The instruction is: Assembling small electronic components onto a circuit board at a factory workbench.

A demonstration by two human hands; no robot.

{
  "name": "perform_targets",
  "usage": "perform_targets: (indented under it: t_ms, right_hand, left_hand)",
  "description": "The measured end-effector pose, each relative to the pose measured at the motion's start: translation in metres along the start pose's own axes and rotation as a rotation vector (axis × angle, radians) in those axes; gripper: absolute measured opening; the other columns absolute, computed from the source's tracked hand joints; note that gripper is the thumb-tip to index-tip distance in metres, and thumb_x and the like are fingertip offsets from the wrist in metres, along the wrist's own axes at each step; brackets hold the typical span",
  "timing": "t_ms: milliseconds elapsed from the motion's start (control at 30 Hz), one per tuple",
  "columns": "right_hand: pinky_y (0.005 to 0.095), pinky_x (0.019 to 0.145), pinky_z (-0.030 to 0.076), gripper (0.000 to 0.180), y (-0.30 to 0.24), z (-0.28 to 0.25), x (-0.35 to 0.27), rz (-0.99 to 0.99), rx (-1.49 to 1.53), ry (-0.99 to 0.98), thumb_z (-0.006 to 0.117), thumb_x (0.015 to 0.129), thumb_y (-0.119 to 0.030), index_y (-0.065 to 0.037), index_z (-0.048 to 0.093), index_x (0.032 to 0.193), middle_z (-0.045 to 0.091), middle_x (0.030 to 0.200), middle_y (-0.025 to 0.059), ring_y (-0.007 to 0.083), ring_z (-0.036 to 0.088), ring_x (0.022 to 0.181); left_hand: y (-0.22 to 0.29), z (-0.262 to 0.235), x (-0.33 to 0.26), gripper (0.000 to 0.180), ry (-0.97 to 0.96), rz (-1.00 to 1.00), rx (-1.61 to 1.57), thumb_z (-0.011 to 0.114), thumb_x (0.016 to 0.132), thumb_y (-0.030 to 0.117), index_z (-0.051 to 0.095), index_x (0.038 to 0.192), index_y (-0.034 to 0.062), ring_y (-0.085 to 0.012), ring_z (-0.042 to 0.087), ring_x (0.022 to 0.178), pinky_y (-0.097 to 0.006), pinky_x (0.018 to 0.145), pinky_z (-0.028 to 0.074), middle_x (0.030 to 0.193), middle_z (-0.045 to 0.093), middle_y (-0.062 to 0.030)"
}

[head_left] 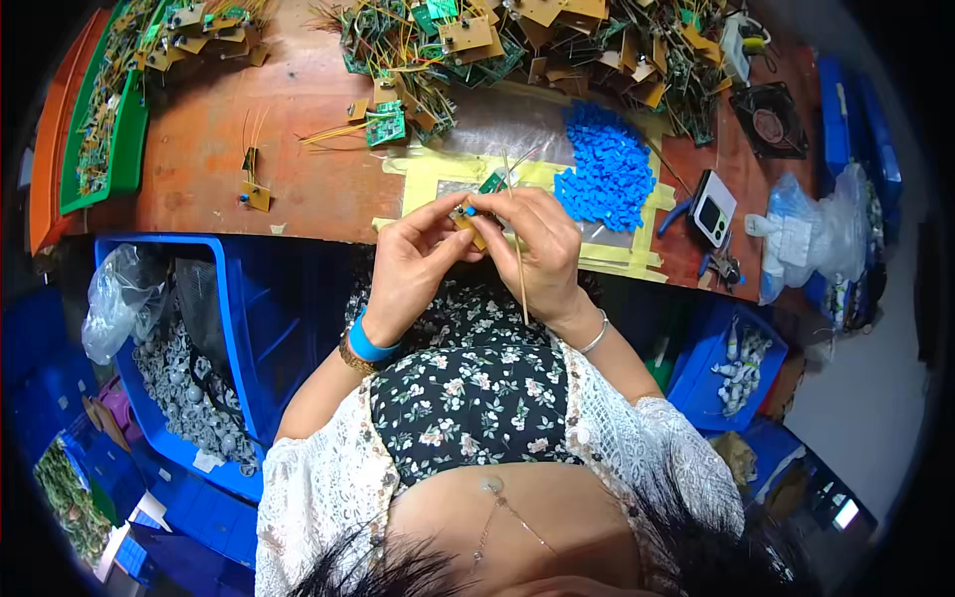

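Observation:
Both hands meet at the table's front edge. My left hand [410,261] is closed, pinching a small tan circuit board [477,237] between thumb and fingertips. On this board sits a small blue plastic cap [471,211], and the fingertips of my right hand [542,234] press against it. A thin wooden stick [520,274] runs through the right hand, jutting out above and below it. Just beyond the fingers a little green circuit board [492,183] shows with thin wires; whether it joins the tan board is hidden.
A heap of blue caps [609,164] lies on the taped plastic sheet. Wired circuit boards [537,50] pile along the back. One board [256,195] lies alone at left, near a green tray [124,149]. At right are a phone [711,209], pliers [674,216] and a fan [769,121].

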State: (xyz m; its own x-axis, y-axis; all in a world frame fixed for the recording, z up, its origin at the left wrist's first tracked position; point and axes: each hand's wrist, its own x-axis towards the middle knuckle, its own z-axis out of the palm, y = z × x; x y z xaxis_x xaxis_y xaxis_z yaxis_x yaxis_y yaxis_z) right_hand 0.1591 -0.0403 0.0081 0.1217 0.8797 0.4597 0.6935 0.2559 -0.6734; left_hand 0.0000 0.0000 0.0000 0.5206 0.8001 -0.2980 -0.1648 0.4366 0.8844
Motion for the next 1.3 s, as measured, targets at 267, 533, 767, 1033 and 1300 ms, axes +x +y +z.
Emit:
perform_targets:
  t_ms: [267, 533, 767, 1033, 1300]
  right_hand:
    - [0.034, 0.07, 0.052, 0.024, 0.001, -0.006, 0.0, -0.036, -0.012, 0.027, 0.077, 0.07, 0.004, -0.004, 0.069, 0.091, 0.069, 0.081, 0.0094, 0.0246, 0.067, 0.076]
    - [0.0343, 0.068, 0.052, 0.022, 0.001, -0.002, 0.0, -0.042, 0.004, 0.044, 0.077, 0.069, 0.005, -0.003, 0.068, 0.088, 0.068, 0.08, 0.0095, 0.0249, 0.066, 0.074]
    - [0.0341, 0.069, 0.052, 0.023, -0.002, 0.0, -0.001, -0.014, 0.025, 0.032, 0.076, 0.069, 0.006, -0.003, 0.069, 0.089, 0.068, 0.081, 0.0095, 0.0249, 0.066, 0.075]
    - [0.0334, 0.071, 0.053, 0.026, -0.011, 0.002, 0.005, -0.094, 0.111, 0.034, 0.075, 0.072, 0.006, -0.003, 0.069, 0.095, 0.071, 0.089, 0.0105, 0.0251, 0.067, 0.08]
    - [0.0276, 0.061, 0.047, 0.027, 0.008, -0.015, 0.003, -0.017, 0.095, 0.072, 0.073, 0.078, 0.003, -0.004, 0.069, 0.104, 0.071, 0.095, 0.0085, 0.0196, 0.063, 0.077]
  left_hand:
    - [-0.004, 0.005, 0.001, 0.038, -0.012, -0.011, -0.01, 0.061, 0.091, -0.002, 0.056, 0.129, -0.0029, -0.0132, 0.066, 0.083, -0.027, 0.077, 0.058, 0.095, 0.067, -0.0075]
    - [-0.001, 0.006, 0.001, 0.037, -0.018, 0.006, -0.005, 0.061, 0.092, -0.002, 0.057, 0.128, -0.0033, -0.012, 0.066, 0.084, -0.026, 0.077, 0.058, 0.095, 0.068, -0.0073]
    - [0.002, 0.004, 0.0, 0.03, 0.002, -0.013, -0.018, 0.055, 0.097, 0.006, 0.059, 0.125, -0.0044, -0.013, 0.067, 0.081, -0.025, 0.074, 0.058, 0.095, 0.068, -0.0082]
    - [0.007, -0.023, -0.01, 0.027, 0.136, 0.091, 0.085, 0.057, 0.097, 0.009, 0.063, 0.119, -0.0049, -0.0132, 0.068, 0.073, -0.025, 0.067, 0.058, 0.092, 0.07, -0.0115]
    - [0.048, -0.156, -0.003, 0.022, 0.703, 0.472, 0.928, 0.06, 0.094, 0.008, 0.069, 0.113, 0.0019, -0.0174, 0.064, 0.082, -0.031, 0.071, 0.052, 0.096, 0.069, -0.0122]
